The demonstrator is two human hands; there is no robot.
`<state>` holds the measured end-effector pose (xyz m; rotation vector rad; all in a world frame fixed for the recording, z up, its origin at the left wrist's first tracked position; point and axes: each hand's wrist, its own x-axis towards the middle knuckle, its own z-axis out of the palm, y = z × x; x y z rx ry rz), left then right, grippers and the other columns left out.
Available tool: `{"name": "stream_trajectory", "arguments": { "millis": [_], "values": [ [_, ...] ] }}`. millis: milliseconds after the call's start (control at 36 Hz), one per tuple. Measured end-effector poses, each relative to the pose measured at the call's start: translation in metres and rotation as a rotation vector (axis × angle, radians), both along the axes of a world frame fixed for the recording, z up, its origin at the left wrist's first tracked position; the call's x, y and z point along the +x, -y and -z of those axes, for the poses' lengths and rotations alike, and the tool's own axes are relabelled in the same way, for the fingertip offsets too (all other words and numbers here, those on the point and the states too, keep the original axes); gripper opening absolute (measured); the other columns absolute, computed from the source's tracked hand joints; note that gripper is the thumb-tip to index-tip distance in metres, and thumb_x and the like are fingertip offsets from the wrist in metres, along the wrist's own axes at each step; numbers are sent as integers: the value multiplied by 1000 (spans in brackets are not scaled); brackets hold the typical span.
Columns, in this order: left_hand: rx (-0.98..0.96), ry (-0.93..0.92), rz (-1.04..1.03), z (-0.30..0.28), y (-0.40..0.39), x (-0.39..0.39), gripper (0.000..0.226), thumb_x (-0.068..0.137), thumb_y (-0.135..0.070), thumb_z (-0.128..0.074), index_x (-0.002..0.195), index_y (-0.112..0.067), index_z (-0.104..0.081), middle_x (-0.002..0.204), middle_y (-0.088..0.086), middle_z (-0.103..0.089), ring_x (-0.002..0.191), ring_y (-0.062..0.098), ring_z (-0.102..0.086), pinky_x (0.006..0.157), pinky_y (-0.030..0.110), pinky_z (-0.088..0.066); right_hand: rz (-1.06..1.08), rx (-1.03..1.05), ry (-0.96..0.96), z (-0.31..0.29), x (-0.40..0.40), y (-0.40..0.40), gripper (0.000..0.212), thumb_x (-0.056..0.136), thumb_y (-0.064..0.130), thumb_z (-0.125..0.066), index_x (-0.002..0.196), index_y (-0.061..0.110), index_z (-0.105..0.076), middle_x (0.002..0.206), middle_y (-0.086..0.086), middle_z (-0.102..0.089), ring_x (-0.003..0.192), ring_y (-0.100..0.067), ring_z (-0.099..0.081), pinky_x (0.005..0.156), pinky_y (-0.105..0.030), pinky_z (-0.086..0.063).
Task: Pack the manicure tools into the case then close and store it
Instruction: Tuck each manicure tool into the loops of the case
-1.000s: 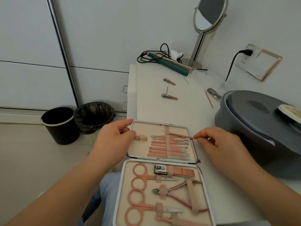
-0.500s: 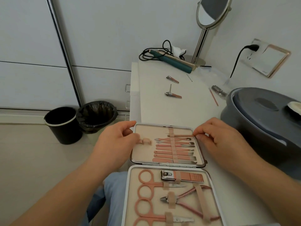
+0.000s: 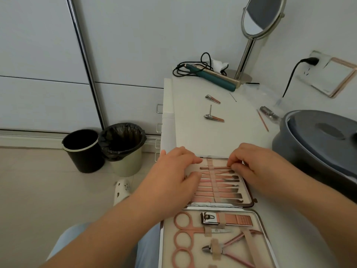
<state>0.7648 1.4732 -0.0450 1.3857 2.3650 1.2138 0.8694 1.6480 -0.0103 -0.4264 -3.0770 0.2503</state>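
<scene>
Right, the manicure case (image 3: 220,207) lies open flat at the near end of the white tabletop (image 3: 222,136), and both hands are down on its far half: the left hand (image 3: 173,176) lies with fingers relaxed over the left ends of the pink tools, while the right hand (image 3: 251,167) pinches the tip of the topmost thin tool (image 3: 214,168), which runs under the elastic strap (image 3: 213,180). Nearer, scissors (image 3: 185,229), a large clipper (image 3: 226,219) and nippers (image 3: 229,248) sit strapped in, and two small nail clippers (image 3: 213,118) plus a thin pink stick (image 3: 262,120) lie loose, well apart from the case.
</scene>
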Motion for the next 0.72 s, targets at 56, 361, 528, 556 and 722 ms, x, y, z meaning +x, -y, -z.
{"name": "stream_trajectory", "arguments": {
  "millis": [56,361,528,556,722],
  "values": [
    [-40,-8,11,1,0,1,35,88,-22,-48,121,-30,-53,110,-22,-38,92,-27,-22,114,35,-8,-6,27,-13,2,0,1,12,93,32,-41,91,37,-51,90,18,-47,81,-1,-48,75,-19,-44],
    [-89,-57,18,0,2,3,49,82,-16,-43,129,-30,-45,114,-20,-33,91,-12,-22,112,42,-18,-61,226,-41,16,-1,-1,21,94,38,-32,105,37,-49,100,19,-44,84,1,-38,65,-16,-35],
    [-109,-65,6,2,0,2,42,82,-18,-46,121,-31,-54,129,-13,-37,96,-9,-25,115,39,-11,-45,84,-21,5,-4,7,20,95,35,-36,105,34,-53,102,16,-50,93,-4,-48,81,-26,-45],
    [-111,-68,2,2,0,2,41,82,-18,-46,120,-32,-55,129,-14,-37,96,-7,-27,115,36,-6,-39,60,-27,5,-4,8,19,94,34,-38,104,33,-54,101,16,-50,93,-4,-48,83,-26,-45],
    [-106,-78,-15,2,0,2,39,80,-21,-50,117,-31,-58,125,-15,-38,102,-10,-25,112,37,-18,23,-189,-148,9,1,7,12,89,25,-55,90,32,-64,89,16,-55,81,0,-51,78,-17,-42]
  ]
}}
